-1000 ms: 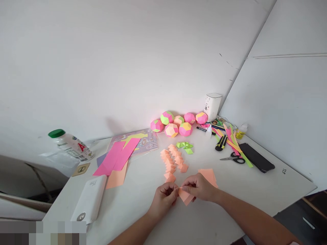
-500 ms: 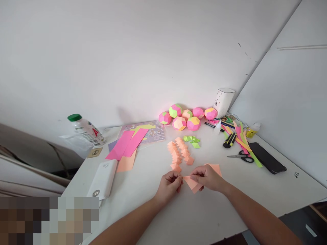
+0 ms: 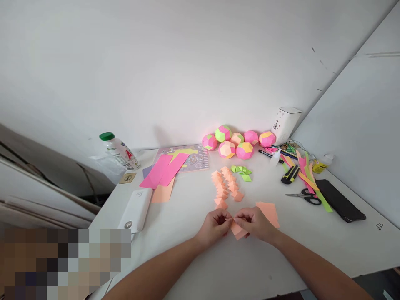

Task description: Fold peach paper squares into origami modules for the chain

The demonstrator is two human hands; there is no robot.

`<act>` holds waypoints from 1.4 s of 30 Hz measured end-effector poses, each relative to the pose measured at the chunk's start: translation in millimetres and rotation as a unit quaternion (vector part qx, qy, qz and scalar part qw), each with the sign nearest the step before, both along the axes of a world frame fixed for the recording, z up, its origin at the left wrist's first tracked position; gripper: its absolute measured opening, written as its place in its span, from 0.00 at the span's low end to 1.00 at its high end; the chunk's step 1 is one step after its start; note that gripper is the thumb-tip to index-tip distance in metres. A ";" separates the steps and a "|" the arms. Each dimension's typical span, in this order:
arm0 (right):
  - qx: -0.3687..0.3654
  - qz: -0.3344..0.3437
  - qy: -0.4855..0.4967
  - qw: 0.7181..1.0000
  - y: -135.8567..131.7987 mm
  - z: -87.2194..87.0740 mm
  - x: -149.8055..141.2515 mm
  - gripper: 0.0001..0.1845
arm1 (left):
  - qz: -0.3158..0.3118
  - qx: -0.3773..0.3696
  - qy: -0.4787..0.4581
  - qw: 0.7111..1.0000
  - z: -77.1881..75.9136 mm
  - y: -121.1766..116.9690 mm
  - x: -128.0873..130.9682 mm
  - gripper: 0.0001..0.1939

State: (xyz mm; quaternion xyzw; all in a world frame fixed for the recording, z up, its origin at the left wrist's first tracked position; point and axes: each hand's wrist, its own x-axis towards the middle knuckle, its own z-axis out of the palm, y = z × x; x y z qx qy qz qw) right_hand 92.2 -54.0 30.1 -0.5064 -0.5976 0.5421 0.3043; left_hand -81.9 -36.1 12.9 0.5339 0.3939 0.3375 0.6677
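Note:
Both hands meet low over the white table (image 3: 193, 258), pinching one small piece of orange paper (image 3: 238, 231). My left hand (image 3: 215, 226) grips its left tip with curled fingers. My right hand (image 3: 255, 223) is closed on its right part, and the paper's lower corner sticks out below the fingers. Just beyond the hands lie two rows of folded orange paper units (image 3: 225, 186). A small stack of orange squares (image 3: 268, 211) lies right behind my right hand. A few folded green units (image 3: 241, 171) sit further back.
Several pink, green and orange paper balls (image 3: 237, 143) line the wall beside a white container (image 3: 285, 125). Scissors (image 3: 303, 196), a utility knife (image 3: 290, 175), paper strips and a black phone (image 3: 340, 205) lie right. Pink and orange sheets (image 3: 164, 171), a power bank (image 3: 136, 210) and a bottle (image 3: 119, 151) lie left.
The view has swung left, so everything sits further right in the picture. My hands have drawn closer together on the orange paper, and less of it shows between them.

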 end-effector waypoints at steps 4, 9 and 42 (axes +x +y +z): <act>0.055 -0.012 -0.031 0.998 -0.9 -0.2 -6.6 0.12 | 0.006 -0.007 -0.014 1.000 -2.3 1.2 2.1 0.11; 0.106 -0.017 -0.072 0.992 0.2 2.6 -10.7 0.11 | 0.000 -0.010 -0.021 1.000 -4.8 1.8 0.7 0.07; 0.058 -0.014 -0.047 0.997 3.9 13.4 10.5 0.16 | 0.044 -0.037 -0.084 0.995 -0.2 6.5 -3.2 0.12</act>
